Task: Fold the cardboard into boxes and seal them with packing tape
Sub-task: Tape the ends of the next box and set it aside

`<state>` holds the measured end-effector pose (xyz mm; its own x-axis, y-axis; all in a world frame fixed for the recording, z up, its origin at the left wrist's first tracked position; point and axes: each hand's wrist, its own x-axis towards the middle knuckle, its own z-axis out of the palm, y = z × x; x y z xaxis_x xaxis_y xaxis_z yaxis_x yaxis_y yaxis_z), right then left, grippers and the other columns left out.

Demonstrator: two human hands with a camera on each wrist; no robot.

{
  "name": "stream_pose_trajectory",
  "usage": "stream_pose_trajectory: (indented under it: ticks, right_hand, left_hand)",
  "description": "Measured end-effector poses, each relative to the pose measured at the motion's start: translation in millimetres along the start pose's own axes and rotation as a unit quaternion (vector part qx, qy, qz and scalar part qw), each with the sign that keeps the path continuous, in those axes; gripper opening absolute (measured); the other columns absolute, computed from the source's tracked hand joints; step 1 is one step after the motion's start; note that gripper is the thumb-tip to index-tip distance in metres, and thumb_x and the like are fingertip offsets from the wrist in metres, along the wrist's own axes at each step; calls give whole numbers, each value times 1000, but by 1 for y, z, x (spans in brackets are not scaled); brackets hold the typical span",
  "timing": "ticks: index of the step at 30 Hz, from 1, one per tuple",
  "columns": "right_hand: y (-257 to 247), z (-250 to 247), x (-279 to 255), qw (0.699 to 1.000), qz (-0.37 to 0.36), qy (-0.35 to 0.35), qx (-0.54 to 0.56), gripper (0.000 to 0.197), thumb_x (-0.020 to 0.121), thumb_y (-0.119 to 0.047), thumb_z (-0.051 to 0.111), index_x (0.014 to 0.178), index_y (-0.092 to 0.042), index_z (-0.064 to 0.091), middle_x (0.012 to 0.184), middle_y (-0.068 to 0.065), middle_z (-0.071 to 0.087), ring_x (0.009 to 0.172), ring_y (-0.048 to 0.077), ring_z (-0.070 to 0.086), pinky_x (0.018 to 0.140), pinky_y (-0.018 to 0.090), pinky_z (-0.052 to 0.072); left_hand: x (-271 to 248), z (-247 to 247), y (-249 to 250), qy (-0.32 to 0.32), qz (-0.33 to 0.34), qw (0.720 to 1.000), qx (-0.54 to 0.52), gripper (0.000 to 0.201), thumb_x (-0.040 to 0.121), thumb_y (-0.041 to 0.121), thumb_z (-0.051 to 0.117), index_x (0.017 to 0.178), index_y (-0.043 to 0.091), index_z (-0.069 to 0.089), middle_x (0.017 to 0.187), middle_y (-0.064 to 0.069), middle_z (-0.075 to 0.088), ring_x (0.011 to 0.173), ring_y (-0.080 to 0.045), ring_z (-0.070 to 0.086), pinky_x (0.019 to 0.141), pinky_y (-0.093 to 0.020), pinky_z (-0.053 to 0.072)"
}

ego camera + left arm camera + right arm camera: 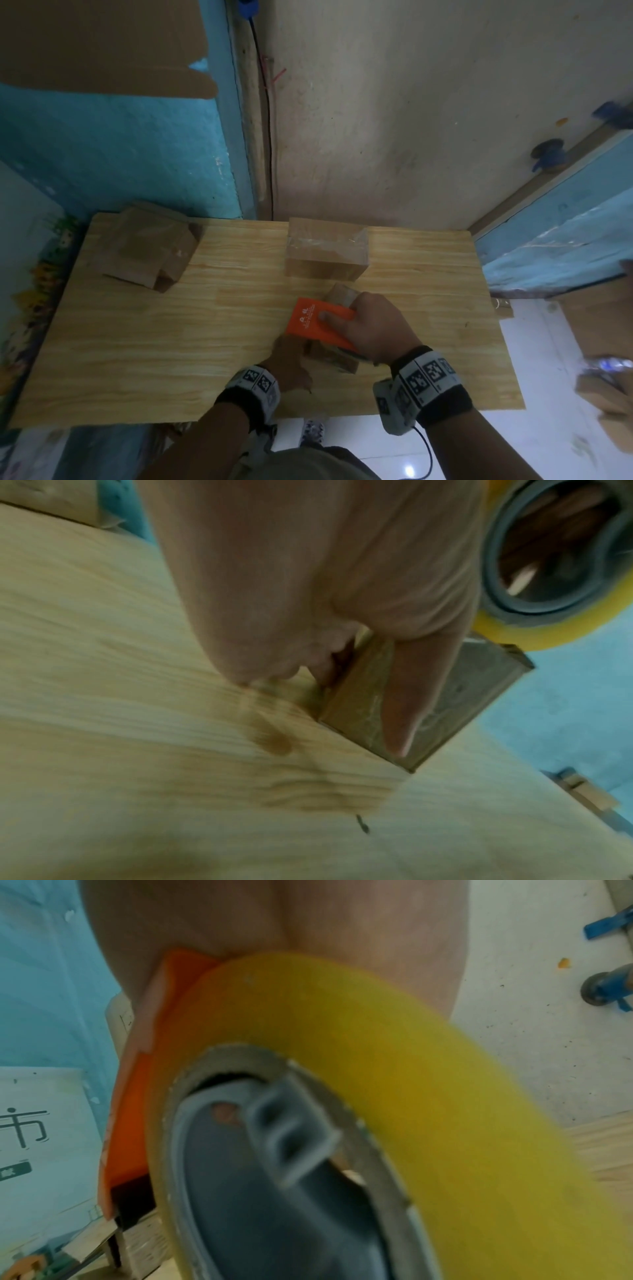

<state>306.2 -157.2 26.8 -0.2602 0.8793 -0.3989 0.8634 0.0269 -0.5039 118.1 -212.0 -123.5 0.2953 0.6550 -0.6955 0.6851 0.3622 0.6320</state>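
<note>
A small brown cardboard box (334, 358) lies on the wood-grain table (137, 342) near its front edge. My left hand (291, 359) grips the box's near left end, with the thumb (400, 718) across the end face (356, 704) and the fingers curled round its other side. My right hand (380, 325) holds an orange tape dispenser (320, 322) on top of the box, thumb on its flat face. The yellowish tape roll (377, 1056) fills the right wrist view, with the orange housing (133, 1123) beside it. The roll (496, 634) also shows above the box in the left wrist view.
A taped-up box (325, 251) stands at the back middle of the table. Folded cardboard pieces (147, 246) lie at the back left corner. A cardboard sheet (102, 44) leans on the blue wall. More cardboard boxes (609, 394) sit on the floor to the right.
</note>
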Motion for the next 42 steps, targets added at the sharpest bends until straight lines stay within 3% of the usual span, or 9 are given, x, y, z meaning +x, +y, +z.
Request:
stream_pose_trajectory:
  ticks: [7,11,15,20,25,28,30,32,42]
  right_hand:
    - [-2,-6,-4,1000,-8,-10,11,52,97,-68,60,67,-26,58,60,-6,61,53,4,57,58,26,45]
    - [5,-6,-7,999,10,-24,20,54,92,-76,58,78,-24,65,71,-3,71,61,10,68,67,36,62]
    - [8,-9,-10,999,25,-25,17,50,94,-73,59,81,-25,65,75,-3,72,64,11,69,73,38,64]
    - [10,-13,-16,999,5,-32,31,34,95,-70,59,97,-36,62,96,-8,72,82,13,71,82,43,63]
    - [25,-22,-21,996,40,-55,58,67,79,-86,51,122,-37,66,108,-8,75,93,13,73,92,45,61]
    - [28,-28,-21,995,63,-75,16,57,86,-81,56,106,-29,67,99,-5,73,88,16,72,91,42,62]
    - [33,-31,-22,993,78,-83,-25,49,92,-77,58,88,-28,59,88,-5,68,81,18,69,86,38,61]
    - [45,-32,-23,990,103,-87,-45,57,90,-81,56,88,-24,60,86,-2,69,78,19,71,84,40,63]
    - [88,-23,-43,989,109,-98,14,88,76,-97,48,91,-14,72,79,6,78,62,20,76,72,43,68]
  left_hand:
    - [-5,-18,46,-88,82,986,-119,48,80,13,87,121,27,68,110,13,74,105,-4,68,94,-24,55]
    - [-4,-7,55,-81,96,982,-144,41,84,6,82,119,20,68,93,21,72,82,16,66,86,-18,57]
    - [-4,-5,59,-104,114,978,-141,41,84,11,83,123,13,70,104,9,74,95,5,70,87,-18,57]
    - [-9,-3,61,-132,104,945,-281,34,93,10,73,126,5,67,122,-20,72,117,-36,68,104,-54,53]
    - [-16,-4,71,-116,131,951,-256,38,91,4,75,127,14,66,118,-15,75,113,-32,71,102,-57,53]
    - [-16,-9,72,-85,145,934,-314,88,83,19,86,150,48,37,140,-19,62,125,-47,60,101,-66,49]
    - [-11,-16,70,4,193,981,-26,111,73,66,82,155,59,8,171,-9,17,155,-36,21,121,-66,24]
    - [-1,-18,62,97,203,929,295,118,70,92,58,161,46,-2,170,2,-21,157,-19,-16,125,-61,-1]
    - [2,-18,58,124,199,915,329,106,69,101,44,157,52,9,171,7,-9,153,-8,-25,119,-61,-21]
